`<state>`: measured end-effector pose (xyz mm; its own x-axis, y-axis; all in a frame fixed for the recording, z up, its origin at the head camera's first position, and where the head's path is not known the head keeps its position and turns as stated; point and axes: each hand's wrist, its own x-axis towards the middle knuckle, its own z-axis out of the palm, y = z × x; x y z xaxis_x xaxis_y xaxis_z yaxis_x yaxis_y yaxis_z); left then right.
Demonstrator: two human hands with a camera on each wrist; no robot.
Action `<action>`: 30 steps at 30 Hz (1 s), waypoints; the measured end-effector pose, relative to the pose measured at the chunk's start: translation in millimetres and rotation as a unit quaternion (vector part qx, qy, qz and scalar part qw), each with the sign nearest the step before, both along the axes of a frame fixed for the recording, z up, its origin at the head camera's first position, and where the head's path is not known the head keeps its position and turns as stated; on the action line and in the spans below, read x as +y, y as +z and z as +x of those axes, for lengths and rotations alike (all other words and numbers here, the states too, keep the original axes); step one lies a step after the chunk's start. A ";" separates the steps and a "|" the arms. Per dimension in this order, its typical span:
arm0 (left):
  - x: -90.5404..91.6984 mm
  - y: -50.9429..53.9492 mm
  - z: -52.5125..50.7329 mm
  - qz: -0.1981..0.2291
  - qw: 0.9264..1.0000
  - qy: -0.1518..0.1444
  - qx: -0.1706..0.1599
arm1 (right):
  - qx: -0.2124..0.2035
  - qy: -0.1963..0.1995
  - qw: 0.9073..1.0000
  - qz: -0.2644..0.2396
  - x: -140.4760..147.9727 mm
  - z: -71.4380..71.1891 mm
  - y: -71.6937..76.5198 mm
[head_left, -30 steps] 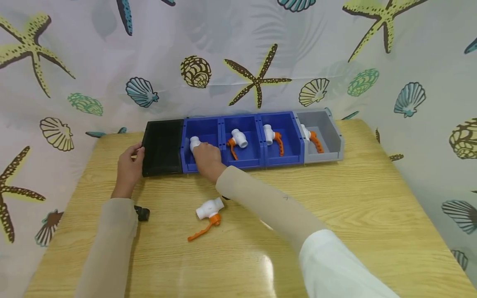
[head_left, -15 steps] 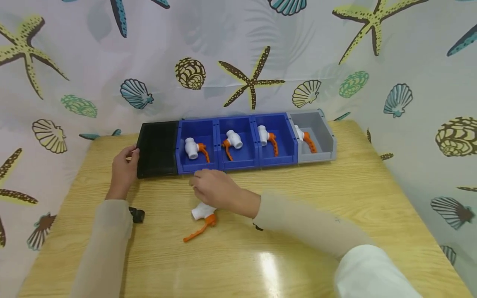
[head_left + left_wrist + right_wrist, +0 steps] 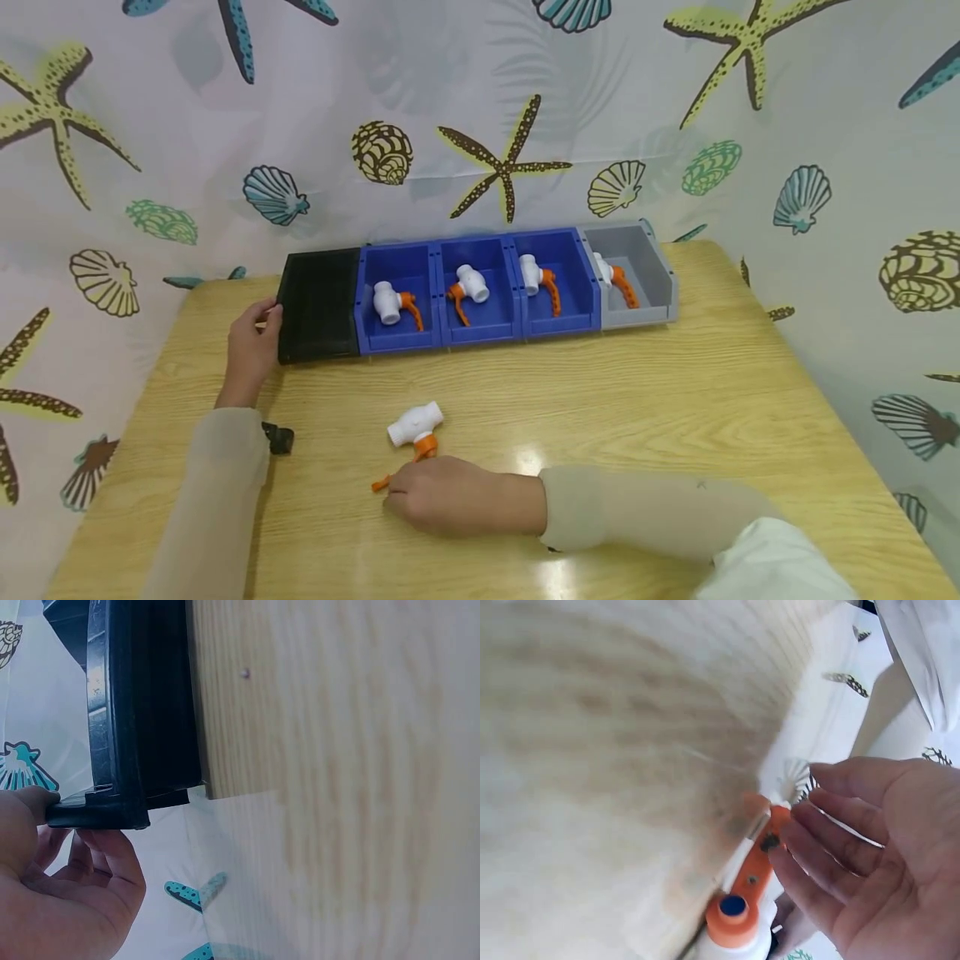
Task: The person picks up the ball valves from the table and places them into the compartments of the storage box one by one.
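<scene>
On the wooden table lies a white ball valve (image 3: 416, 424) with an orange lever handle (image 3: 751, 874). My right hand (image 3: 453, 497) is over the end of that handle; in the right wrist view its fingers (image 3: 821, 859) are loosely bent beside the lever, thumb apart, gripping nothing. My left hand (image 3: 251, 346) pinches the left rim of the black bin (image 3: 120, 806), thumb above and fingers beneath. Similar valves lie in the left blue bin (image 3: 387, 302), the middle blue bin (image 3: 472, 283), the right blue bin (image 3: 529, 274) and the grey bin (image 3: 622, 283).
The bins stand in one row along the back of the table (image 3: 675, 400), against a patterned cloth (image 3: 450, 75). A small black device (image 3: 280, 438) sits at my left wrist.
My right hand has left the left blue bin, where a valve now lies, and come down toward me to the loose valve's handle. The left hand stays at the black bin.
</scene>
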<state>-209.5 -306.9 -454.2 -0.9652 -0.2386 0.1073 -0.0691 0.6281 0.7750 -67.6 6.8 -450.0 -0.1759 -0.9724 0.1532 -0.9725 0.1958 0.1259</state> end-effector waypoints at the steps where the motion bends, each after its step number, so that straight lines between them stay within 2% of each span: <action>1: 0.0 -0.6 0.2 -0.001 1.000 0.000 0.001 | 0.017 0.000 1.000 0.001 -0.1 1.3 -2.4; 5: 0.9 -2.1 -0.6 -0.001 1.000 -0.001 0.007 | 0.075 -0.026 0.997 -0.013 -1.3 0.0 -9.4; 9: 1.7 -3.3 -1.1 0.005 1.000 0.000 0.004 | 0.083 -0.059 0.994 -0.026 -0.9 -1.8 -11.9; 16: -0.1 -3.8 -0.1 0.002 1.000 0.001 0.007 | 0.113 -0.071 0.991 -0.026 -6.0 -0.4 -11.5; 21: -0.5 -1.0 0.0 0.004 1.000 0.001 0.000 | 0.125 -0.059 0.990 0.023 -9.7 -4.9 -10.9; 24: 0.0 -2.8 0.3 0.005 1.000 -0.001 0.002 | 0.124 -0.048 0.990 0.044 -7.9 -6.3 -12.9; 30: 0.2 -3.9 -0.1 0.004 1.000 -0.002 0.010 | 0.095 -0.044 0.994 0.030 -4.4 -8.5 -13.1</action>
